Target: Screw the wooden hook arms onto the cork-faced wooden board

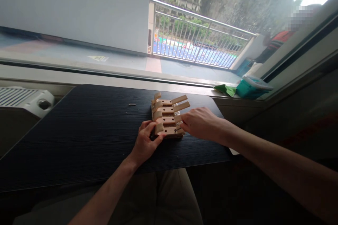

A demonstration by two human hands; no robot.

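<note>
On the dark table lies a row of several light wooden pieces (pixel 168 120), each with a curled left end and dark round holes. Slanting wooden slats (pixel 181 106) stick out from their right side. They rest on a base that looks wrapped in clear plastic. My left hand (pixel 146 139) grips the near left corner, with its thumb along the front edge and its fingers by the nearest curled end. My right hand (pixel 198 123) is closed at the right ends of the two nearest pieces. Its fingertips are pinched, and what lies between them is hidden.
A small screw (pixel 132 104) lies on the table (pixel 100 140) left of the wooden pieces. A teal box (pixel 252 87) and a green packet (pixel 225 90) sit on the sill by the window. A white slatted appliance (pixel 25 103) stands left. Outside are a railing and a person.
</note>
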